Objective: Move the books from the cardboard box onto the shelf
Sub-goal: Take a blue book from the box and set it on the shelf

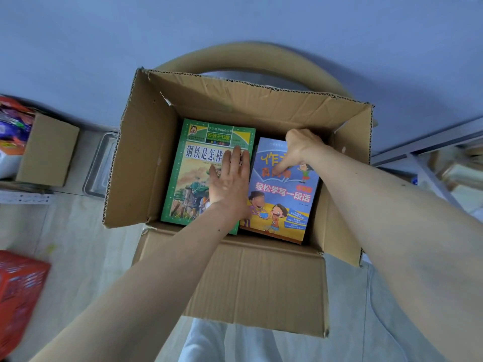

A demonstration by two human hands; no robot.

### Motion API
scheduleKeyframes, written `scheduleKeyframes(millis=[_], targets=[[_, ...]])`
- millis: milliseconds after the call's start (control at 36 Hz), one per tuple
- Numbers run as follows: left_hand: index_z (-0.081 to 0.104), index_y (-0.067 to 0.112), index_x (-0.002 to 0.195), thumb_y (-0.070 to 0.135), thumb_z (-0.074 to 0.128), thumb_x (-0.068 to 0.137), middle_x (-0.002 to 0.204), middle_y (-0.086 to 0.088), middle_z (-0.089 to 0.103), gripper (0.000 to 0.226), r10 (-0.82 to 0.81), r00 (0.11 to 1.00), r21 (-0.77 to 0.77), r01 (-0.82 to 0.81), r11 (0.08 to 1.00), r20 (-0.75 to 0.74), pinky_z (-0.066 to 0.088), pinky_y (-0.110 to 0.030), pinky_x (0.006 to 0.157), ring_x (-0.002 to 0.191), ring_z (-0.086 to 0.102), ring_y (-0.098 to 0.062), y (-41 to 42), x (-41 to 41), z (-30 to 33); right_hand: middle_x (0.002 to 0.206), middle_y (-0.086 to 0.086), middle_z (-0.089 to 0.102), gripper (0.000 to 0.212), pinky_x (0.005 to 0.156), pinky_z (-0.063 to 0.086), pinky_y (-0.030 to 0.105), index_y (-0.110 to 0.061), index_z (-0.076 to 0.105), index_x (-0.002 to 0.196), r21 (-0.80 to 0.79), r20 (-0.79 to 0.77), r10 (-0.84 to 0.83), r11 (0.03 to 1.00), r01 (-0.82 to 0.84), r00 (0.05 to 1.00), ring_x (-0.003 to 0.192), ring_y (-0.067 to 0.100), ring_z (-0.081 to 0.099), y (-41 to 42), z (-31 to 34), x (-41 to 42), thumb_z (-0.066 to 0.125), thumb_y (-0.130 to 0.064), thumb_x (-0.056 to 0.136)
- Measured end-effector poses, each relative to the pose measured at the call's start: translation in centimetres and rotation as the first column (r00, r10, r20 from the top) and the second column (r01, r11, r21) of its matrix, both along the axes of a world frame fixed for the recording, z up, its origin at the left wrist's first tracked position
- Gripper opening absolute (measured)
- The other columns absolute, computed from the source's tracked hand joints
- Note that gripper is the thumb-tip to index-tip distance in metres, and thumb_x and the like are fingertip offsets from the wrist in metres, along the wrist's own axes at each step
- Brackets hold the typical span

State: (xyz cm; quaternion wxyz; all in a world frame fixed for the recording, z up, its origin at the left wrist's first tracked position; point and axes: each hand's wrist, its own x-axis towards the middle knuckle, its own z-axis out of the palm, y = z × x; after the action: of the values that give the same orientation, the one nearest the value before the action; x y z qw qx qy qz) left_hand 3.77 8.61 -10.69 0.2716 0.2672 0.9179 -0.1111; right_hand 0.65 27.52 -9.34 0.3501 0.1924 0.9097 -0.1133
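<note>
An open cardboard box (146, 158) stands in front of me with two books lying flat inside. A green-covered book (193, 176) lies on the left, a blue-covered book (285, 202) on the right. My left hand (230, 181) rests flat on the green book near its right edge, fingers straight and together. My right hand (298, 150) is at the top of the blue book, thumb pressed on the cover and fingers curled over the far edge, gripping it. The book lies in the box. No shelf shows clearly.
A smaller cardboard box (47, 150) with colourful packets stands at the left. A metal tray (100, 168) lies beside the big box. A red crate (18, 291) sits at the lower left. A curved tan chair back (248, 58) rises behind the box. Metal framing (428, 145) is at the right.
</note>
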Motion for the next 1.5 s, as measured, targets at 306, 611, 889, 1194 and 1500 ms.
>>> scheduleKeyframes(millis=[306,611,889,1194,1500], targets=[[-0.024,0.012,0.151,0.067,0.086,0.046,0.161,-0.009,-0.022,0.162,0.003,0.995,0.068,-0.009,0.998,0.097,0.015,-0.056,0.118,0.149,-0.016,-0.030,-1.4,-0.1,0.3,0.086,0.000,0.069,0.076,0.060,0.040,0.031,-0.015,0.062,0.081,-0.069,0.004,0.102,0.992,-0.102,0.995,0.075,0.017,0.061,0.9,2.3,0.9,0.086,-0.073,0.038],[-0.019,0.026,0.153,0.067,0.085,0.050,0.160,-0.005,-0.025,0.152,0.061,0.930,0.207,-0.143,0.968,0.362,-0.004,-0.057,0.116,0.147,-0.023,-0.031,-3.5,0.2,1.5,0.078,-0.011,0.059,0.068,0.050,0.030,0.027,-0.027,0.044,0.074,-0.168,-0.125,0.125,0.975,-0.145,0.984,0.067,0.005,0.053,0.3,7.1,3.0,0.088,-0.067,0.042],[0.040,0.023,0.115,0.020,0.096,0.057,0.115,0.000,0.066,0.081,0.206,0.538,0.461,-0.826,0.324,0.818,0.059,-0.034,0.081,0.097,0.070,-0.011,-3.5,0.4,7.1,0.074,-0.010,0.058,0.064,0.048,0.034,0.026,-0.026,0.048,0.073,-0.196,-0.245,0.165,0.957,-0.216,0.955,0.059,0.006,0.054,-0.2,18.1,-1.3,0.092,-0.060,0.040],[0.062,0.014,0.111,0.010,0.090,0.054,0.100,-0.008,0.077,0.063,0.106,0.477,0.472,-0.879,0.072,0.872,0.060,-0.038,0.072,0.088,0.074,-0.028,-8.8,-1.8,19.8,0.077,-0.010,0.066,0.084,0.060,0.043,0.027,-0.018,0.065,0.085,-0.127,-0.346,0.232,0.948,-0.291,0.909,0.071,0.009,0.063,-6.2,30.7,-5.6,0.083,-0.074,0.025],[0.066,0.008,0.109,0.012,0.085,0.059,0.098,-0.013,0.076,0.053,0.244,0.500,0.556,-0.772,-0.309,0.831,0.060,-0.037,0.067,0.082,0.075,-0.030,-19.2,-0.7,30.7,0.139,0.008,0.047,0.124,0.104,0.043,0.045,-0.016,0.036,0.142,-0.260,-0.779,-0.010,0.915,-0.308,0.627,0.129,0.026,0.047,-18.2,38.3,-7.4,0.085,-0.072,0.043]])
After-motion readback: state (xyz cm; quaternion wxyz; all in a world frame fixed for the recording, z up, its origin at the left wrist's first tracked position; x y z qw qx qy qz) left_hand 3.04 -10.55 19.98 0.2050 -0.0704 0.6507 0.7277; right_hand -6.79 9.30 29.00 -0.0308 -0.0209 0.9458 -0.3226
